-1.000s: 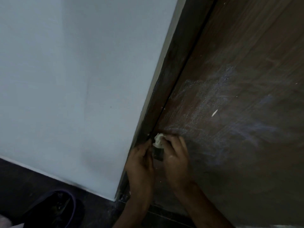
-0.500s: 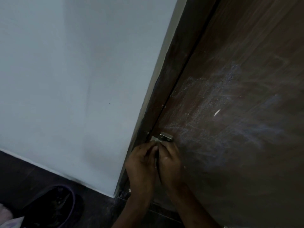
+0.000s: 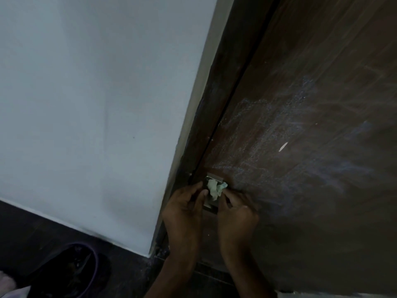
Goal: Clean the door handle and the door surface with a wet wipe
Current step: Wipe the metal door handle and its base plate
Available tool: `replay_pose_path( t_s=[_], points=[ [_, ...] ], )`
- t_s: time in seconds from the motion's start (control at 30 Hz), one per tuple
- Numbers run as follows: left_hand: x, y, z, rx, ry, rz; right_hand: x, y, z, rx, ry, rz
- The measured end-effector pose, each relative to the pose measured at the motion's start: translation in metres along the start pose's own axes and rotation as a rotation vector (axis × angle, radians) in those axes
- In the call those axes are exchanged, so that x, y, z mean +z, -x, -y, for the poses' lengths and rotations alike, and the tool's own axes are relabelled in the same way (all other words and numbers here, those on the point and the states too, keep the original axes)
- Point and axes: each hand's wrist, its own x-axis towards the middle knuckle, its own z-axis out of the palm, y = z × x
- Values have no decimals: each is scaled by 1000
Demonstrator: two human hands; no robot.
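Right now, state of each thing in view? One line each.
Wipe: crumpled, pinched between both hands.
Door: closed against its frame, smeared with chalky marks.
Metal fitting: on the door, partly hidden by wipe and hands.
Left hand: pinches the wipe.
Right hand: pinches the wipe.

A pale wall point(image 3: 90, 108) is filling the left half of the view, with a light strip of trim point(image 3: 194, 117) running along its right edge. Just beside the trim, a dark brown frame point(image 3: 225, 87) is slanting from the top down to the floor. Along the wall's foot, a dark skirting point(image 3: 53, 231) is running in a band, meeting dark floor point(image 3: 133, 274) below. A black bin point(image 3: 66, 274) with a purple rim is sitting on the floor near the lower left corner, something dark lying inside it. Something pale point(image 3: 8, 287) is showing at the bottom left edge, too blurred to tell.
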Motion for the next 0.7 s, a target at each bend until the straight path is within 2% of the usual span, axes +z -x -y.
replay_pose_path(
  t_s=[0.23,0.33,0.43,0.57,0.7],
  points=[
    [1,1,4,5,-25,40,-6,-11,12,283,40,197],
    [2,0,1,65,-33,63,-10,-8,13,262,-17,206],
    [2,0,0,56,-28,60,-7,-2,11,230,54,238],
    [-3,2,1,53,-38,-2,-7,-1,13,164,-37,79],
    [-5,1,-1,78,23,-69,-6,2,9,-76,-50,-99]
  ],
)
